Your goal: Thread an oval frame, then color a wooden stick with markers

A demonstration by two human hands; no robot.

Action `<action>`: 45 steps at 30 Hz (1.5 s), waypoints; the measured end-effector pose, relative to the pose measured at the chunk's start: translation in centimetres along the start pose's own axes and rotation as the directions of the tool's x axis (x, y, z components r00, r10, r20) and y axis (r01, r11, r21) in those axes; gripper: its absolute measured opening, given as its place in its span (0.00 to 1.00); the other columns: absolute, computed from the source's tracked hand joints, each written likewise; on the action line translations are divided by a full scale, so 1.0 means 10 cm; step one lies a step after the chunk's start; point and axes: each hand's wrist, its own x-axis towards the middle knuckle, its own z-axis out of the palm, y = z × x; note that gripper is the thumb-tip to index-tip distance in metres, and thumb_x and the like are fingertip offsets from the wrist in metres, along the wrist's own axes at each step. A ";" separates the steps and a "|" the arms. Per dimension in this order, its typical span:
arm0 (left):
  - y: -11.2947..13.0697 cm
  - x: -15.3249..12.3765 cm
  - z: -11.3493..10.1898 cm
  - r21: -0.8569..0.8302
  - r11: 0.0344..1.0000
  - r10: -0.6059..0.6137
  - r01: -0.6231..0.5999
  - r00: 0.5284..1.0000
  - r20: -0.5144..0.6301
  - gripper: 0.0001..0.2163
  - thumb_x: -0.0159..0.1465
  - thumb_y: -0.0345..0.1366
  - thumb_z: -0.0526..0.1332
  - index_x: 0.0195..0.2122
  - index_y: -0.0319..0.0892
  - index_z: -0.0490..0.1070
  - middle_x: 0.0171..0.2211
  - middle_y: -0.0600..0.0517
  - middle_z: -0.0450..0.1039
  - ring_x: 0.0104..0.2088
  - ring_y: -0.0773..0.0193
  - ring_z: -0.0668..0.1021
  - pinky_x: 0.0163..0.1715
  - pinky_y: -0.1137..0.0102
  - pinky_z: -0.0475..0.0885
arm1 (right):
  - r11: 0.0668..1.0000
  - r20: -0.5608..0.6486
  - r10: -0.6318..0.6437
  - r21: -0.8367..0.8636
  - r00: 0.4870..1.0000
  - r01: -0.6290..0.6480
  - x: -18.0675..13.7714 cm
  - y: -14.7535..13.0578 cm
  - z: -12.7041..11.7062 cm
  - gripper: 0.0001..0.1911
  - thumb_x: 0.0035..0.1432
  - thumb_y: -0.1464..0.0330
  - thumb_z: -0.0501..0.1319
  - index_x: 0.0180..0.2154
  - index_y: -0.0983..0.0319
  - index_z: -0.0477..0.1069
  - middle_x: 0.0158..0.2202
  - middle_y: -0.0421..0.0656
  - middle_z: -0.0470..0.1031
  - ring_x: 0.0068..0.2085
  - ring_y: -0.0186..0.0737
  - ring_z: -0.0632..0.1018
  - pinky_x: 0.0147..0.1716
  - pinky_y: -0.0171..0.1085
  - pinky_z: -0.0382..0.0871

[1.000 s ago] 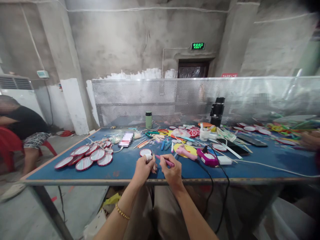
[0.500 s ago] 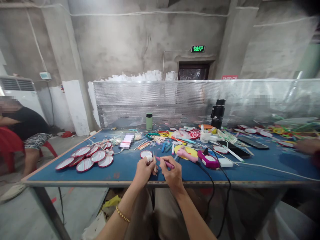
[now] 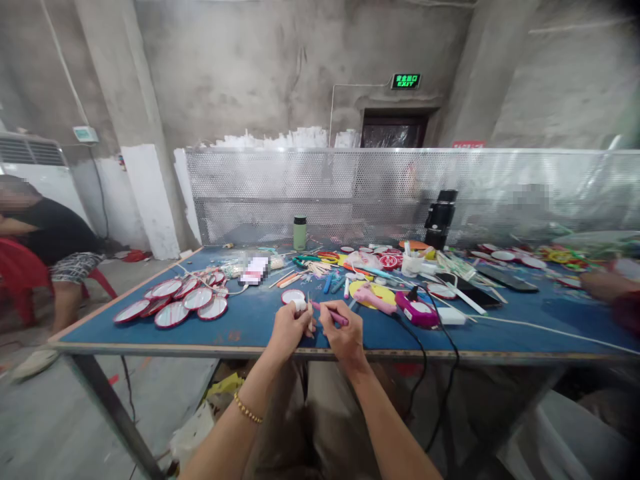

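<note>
Near the table's front edge, my left hand (image 3: 290, 328) is closed on a thin pale stick (image 3: 310, 309) held upright. A white wrap (image 3: 299, 305) shows on one of its fingers. My right hand (image 3: 346, 333) grips a purple pen-like tool (image 3: 339, 317), its tip pointing left at the stick. Whether tip and stick touch is too small to tell. Just behind my left hand lies a round, red-rimmed disc (image 3: 292, 295), partly covered by the fingers.
Red-rimmed discs (image 3: 166, 316) are piled at left beside a phone (image 3: 255, 270). A pink glue-gun-like tool (image 3: 373, 298), a purple device (image 3: 417, 311) and cables lie at right. Behind stand a green tumbler (image 3: 299, 233) and a black flask (image 3: 441, 220). Other people sit at both sides.
The camera view has shifted slightly, so the table appears a little higher. Both hands keep nearly the same pose, still holding the stick and the purple tool.
</note>
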 end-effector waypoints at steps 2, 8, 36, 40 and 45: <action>-0.02 0.01 0.00 0.003 1.000 0.000 0.000 1.000 0.001 0.09 0.56 0.41 0.64 0.25 0.40 0.69 0.18 0.54 0.73 0.16 0.68 0.72 0.18 0.74 0.66 | 1.000 -0.006 0.002 0.003 1.000 -0.002 0.00 0.00 0.00 0.10 0.63 0.63 0.59 0.32 0.62 0.74 0.25 0.39 0.75 0.22 0.31 0.73 0.21 0.28 0.67; -0.06 0.02 -0.01 0.002 1.000 0.006 -0.006 1.000 0.013 0.09 0.56 0.41 0.63 0.26 0.40 0.69 0.19 0.55 0.74 0.16 0.68 0.72 0.19 0.74 0.67 | 1.000 -0.012 0.004 0.015 1.000 -0.004 0.01 0.00 0.01 0.10 0.63 0.63 0.59 0.32 0.61 0.74 0.25 0.39 0.75 0.21 0.31 0.73 0.21 0.29 0.67; -0.01 0.00 -0.01 0.002 1.000 0.004 -0.004 1.000 0.010 0.09 0.56 0.41 0.63 0.26 0.40 0.70 0.19 0.53 0.75 0.16 0.68 0.72 0.19 0.74 0.67 | 1.000 -0.038 0.004 0.009 0.999 -0.004 0.00 0.00 0.00 0.10 0.63 0.63 0.59 0.32 0.61 0.73 0.26 0.40 0.77 0.23 0.32 0.75 0.21 0.29 0.68; -0.01 0.00 -0.01 0.006 1.000 0.003 -0.003 1.000 0.008 0.09 0.56 0.40 0.63 0.26 0.40 0.69 0.18 0.54 0.74 0.16 0.68 0.72 0.19 0.74 0.67 | 1.000 -0.027 -0.002 0.001 1.000 0.002 0.00 0.00 0.00 0.10 0.63 0.63 0.59 0.32 0.61 0.73 0.26 0.40 0.77 0.23 0.32 0.75 0.21 0.29 0.68; 0.00 -0.01 -0.01 -0.001 1.000 -0.002 0.002 1.000 0.013 0.09 0.56 0.40 0.63 0.27 0.40 0.70 0.19 0.54 0.74 0.16 0.68 0.72 0.19 0.74 0.67 | 1.000 -0.027 -0.003 -0.004 1.000 0.002 0.00 -0.01 0.00 0.10 0.63 0.63 0.59 0.32 0.61 0.74 0.25 0.40 0.77 0.23 0.32 0.75 0.21 0.29 0.68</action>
